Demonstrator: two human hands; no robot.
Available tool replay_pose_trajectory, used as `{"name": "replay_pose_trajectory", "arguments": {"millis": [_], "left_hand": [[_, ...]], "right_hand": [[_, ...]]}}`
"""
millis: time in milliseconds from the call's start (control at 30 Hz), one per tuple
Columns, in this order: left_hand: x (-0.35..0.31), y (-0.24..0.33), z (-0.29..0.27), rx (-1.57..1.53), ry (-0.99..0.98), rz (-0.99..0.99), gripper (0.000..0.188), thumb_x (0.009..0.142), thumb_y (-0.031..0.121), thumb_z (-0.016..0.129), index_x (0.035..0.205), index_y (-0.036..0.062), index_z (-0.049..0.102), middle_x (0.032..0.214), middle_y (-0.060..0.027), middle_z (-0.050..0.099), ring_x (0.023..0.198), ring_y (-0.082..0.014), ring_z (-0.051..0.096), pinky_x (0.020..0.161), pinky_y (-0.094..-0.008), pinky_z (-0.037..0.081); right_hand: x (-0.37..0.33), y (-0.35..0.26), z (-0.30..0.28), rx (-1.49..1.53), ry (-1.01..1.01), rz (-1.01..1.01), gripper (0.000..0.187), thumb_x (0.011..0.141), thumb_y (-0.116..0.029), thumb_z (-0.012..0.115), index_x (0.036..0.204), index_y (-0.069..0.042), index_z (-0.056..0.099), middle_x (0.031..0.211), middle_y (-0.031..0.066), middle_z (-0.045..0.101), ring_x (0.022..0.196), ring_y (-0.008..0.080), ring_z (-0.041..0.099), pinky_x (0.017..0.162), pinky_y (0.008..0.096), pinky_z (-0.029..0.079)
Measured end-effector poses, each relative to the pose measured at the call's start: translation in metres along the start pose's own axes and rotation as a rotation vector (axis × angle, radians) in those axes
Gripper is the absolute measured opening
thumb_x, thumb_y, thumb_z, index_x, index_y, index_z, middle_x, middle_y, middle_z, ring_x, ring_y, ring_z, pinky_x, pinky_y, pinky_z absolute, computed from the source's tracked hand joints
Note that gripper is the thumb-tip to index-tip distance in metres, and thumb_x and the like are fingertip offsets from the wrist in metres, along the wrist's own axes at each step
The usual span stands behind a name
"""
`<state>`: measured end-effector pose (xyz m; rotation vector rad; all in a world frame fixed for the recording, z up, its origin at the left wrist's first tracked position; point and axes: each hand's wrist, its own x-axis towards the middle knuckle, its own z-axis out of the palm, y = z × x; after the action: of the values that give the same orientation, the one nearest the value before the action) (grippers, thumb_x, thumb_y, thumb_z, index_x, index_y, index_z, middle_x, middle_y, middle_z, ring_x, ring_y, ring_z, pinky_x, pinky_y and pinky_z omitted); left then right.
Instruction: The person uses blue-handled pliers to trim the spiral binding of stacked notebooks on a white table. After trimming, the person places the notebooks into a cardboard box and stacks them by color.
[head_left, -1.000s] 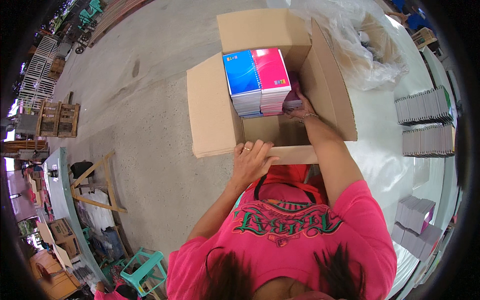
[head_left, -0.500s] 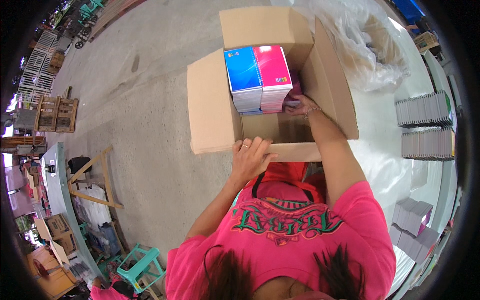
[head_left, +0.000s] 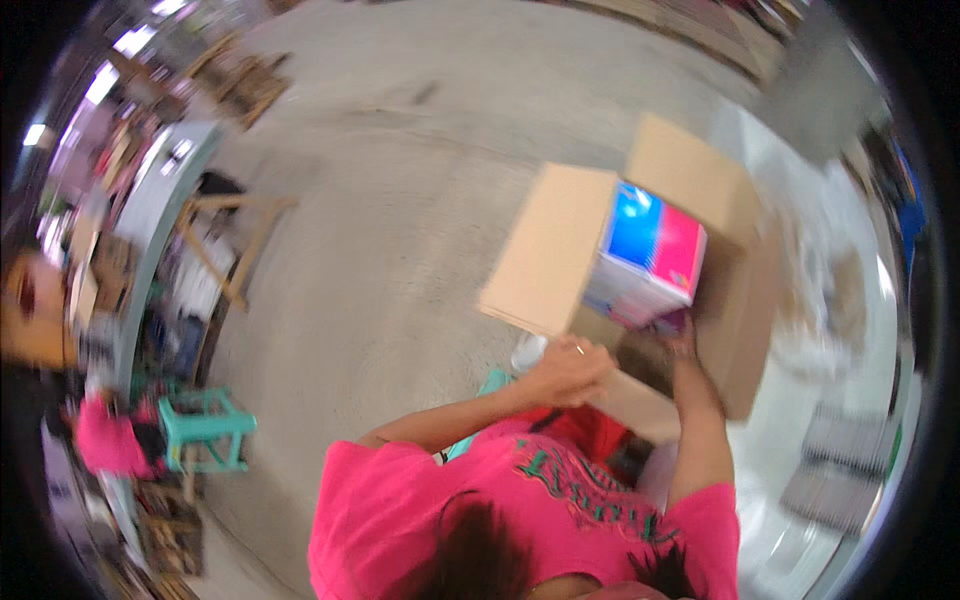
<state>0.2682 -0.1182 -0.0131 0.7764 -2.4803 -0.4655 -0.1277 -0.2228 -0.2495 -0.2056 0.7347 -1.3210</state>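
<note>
An open cardboard box point(head_left: 545, 255) stands in front of me, its flaps spread. In it rise two side-by-side stacks of notebooks, one with a blue cover point(head_left: 632, 225) and one with a pink cover point(head_left: 678, 245). My left hand point(head_left: 572, 372) is closed over the near edge of the box. Inside the box, my right hand point(head_left: 682, 340) reaches down by the near right side of the stacks. Its fingers are around a purple-covered notebook point(head_left: 670, 321), low against the pink stack; blur and shadow partly hide them.
Right of the box, a pale table holds crumpled clear plastic point(head_left: 800, 260) and rows of grey-edged notebooks point(head_left: 835, 470). At left are a long table point(head_left: 165, 200), a wooden frame point(head_left: 240, 235), a green stool point(head_left: 208, 425) and a person in pink point(head_left: 112, 435).
The view has swung to the left, so the box now sits further right and lower, tilted in the picture. My hands keep their places at the box edge and beside the stacks.
</note>
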Motion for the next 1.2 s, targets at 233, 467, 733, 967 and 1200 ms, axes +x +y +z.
{"name": "replay_pose_trajectory", "arguments": {"millis": [233,467,733,967,1200], "left_hand": [[-0.016,-0.003,0.010,0.109,0.213,0.033,0.042,0.077,0.040,0.070,0.108,0.0154,0.054,0.099,-0.0040,0.049,0.097,-0.0223,0.051,0.086,-0.0425,0.037],[-0.016,-0.005,0.014,0.117,0.197,0.019,0.046,0.076,0.042,0.070,0.108,0.0159,0.051,0.100,-0.0039,0.048,0.102,-0.0220,0.049,0.091,-0.0425,0.034],[-0.010,-0.003,0.011,0.134,0.221,0.106,0.050,0.077,0.043,0.069,0.115,0.0148,0.052,0.103,-0.0035,0.048,0.104,-0.0223,0.047,0.093,-0.0428,0.032],[-0.025,-0.012,0.023,0.058,0.253,-0.005,0.044,0.080,0.043,0.067,0.113,0.0160,0.056,0.099,-0.0057,0.052,0.099,-0.0258,0.054,0.090,-0.0460,0.039],[-0.014,-0.006,0.012,0.128,0.155,-0.070,0.035,0.081,0.047,0.068,0.103,0.0194,0.065,0.091,-0.0016,0.056,0.087,-0.0236,0.053,0.085,-0.0439,0.034]], "right_hand": [[0.016,0.029,0.057,-0.009,0.416,0.123,0.067,0.088,-0.065,0.046,0.136,-0.020,0.051,0.140,0.0046,0.052,0.127,0.0305,0.046,0.104,0.0539,0.036],[-0.004,0.038,0.120,0.105,0.620,0.092,0.073,0.084,-0.074,0.048,0.134,-0.022,0.051,0.137,0.0038,0.052,0.123,0.0302,0.046,0.100,0.0517,0.038],[0.058,0.011,-0.055,-0.420,0.328,0.072,0.074,0.078,-0.071,0.062,0.134,-0.023,0.052,0.136,0.0034,0.053,0.123,0.0300,0.047,0.094,0.0546,0.042],[0.030,0.038,0.007,-0.282,0.238,0.158,0.068,0.080,-0.060,0.063,0.133,-0.019,0.052,0.136,0.0063,0.052,0.125,0.0316,0.046,0.097,0.0561,0.040],[0.031,0.056,0.082,-0.114,0.357,0.150,0.063,0.081,-0.052,0.064,0.131,-0.016,0.052,0.136,0.0091,0.051,0.126,0.0327,0.045,0.100,0.0565,0.039]]}}
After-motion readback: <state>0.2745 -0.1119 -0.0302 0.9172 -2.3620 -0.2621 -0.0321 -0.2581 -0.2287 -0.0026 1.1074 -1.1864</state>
